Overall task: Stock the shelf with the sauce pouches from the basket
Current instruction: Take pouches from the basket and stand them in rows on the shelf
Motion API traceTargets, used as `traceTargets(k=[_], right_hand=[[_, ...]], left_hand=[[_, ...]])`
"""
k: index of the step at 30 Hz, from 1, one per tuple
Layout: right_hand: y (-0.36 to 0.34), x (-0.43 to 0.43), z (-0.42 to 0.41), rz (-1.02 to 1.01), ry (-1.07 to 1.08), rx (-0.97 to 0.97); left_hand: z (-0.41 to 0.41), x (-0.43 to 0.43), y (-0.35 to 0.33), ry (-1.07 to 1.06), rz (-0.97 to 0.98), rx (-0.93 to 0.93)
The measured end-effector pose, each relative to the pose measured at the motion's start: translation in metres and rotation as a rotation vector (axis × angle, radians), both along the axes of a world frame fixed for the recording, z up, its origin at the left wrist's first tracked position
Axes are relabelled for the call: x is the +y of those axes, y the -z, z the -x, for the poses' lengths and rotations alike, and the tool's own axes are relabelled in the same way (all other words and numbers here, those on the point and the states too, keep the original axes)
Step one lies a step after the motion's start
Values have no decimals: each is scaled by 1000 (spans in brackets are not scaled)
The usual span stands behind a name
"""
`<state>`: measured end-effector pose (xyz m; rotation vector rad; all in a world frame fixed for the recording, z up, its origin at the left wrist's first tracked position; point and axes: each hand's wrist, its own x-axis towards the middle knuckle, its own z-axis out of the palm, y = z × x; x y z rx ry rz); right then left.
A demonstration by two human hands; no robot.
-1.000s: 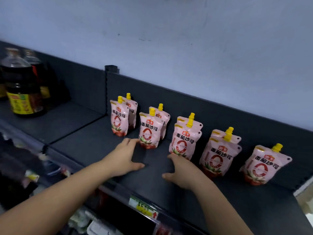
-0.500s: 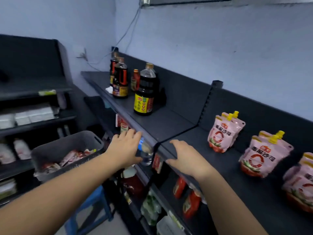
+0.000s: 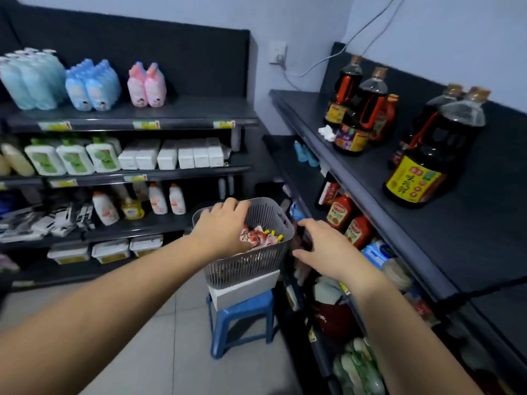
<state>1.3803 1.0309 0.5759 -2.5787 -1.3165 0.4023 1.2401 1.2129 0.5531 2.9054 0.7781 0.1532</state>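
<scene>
**Over the basket, both hands empty, and a wobbly perch beneath**

Down at the near end of the aisle, the grey slotted basket (image 3: 245, 266) sits on a white box (image 3: 245, 289), which sits on a small blue stool (image 3: 242, 309). That stack is the worry. A hard pull on one rim, or a downward shove, could slide the basket off the box or rock the stool. The sauce pouches (image 3: 261, 238) lie jumbled inside with their yellow caps pointing every way, so one lifted carelessly could drag a neighbour up and drop it on the floor. They look soft and floppy too, and a grip low on the body may sag or slip.

Now the hands. The left hand (image 3: 221, 228) is spread flat above the left side of the basket, fingers straight and reaching toward the far rim, grasping nothing that shows. Whether the palm touches a pouch is hidden. The right hand (image 3: 328, 246) hangs just beside the right rim, fingers loosely spread and empty. I cannot tell if it touches the rim. The dark top shelf (image 3: 470, 238) runs along the right, with soy sauce bottles (image 3: 433, 155) at its far end.
</scene>
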Motion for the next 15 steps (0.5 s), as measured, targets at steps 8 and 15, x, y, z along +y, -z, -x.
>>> traceTargets(k=[8, 15], right_hand=[[43, 105, -86, 35, -165, 48], [86, 186, -159, 158, -305, 138]], left_hand=[[-52, 75, 48, -202, 70, 71], [-99, 117, 83, -390, 159, 151]])
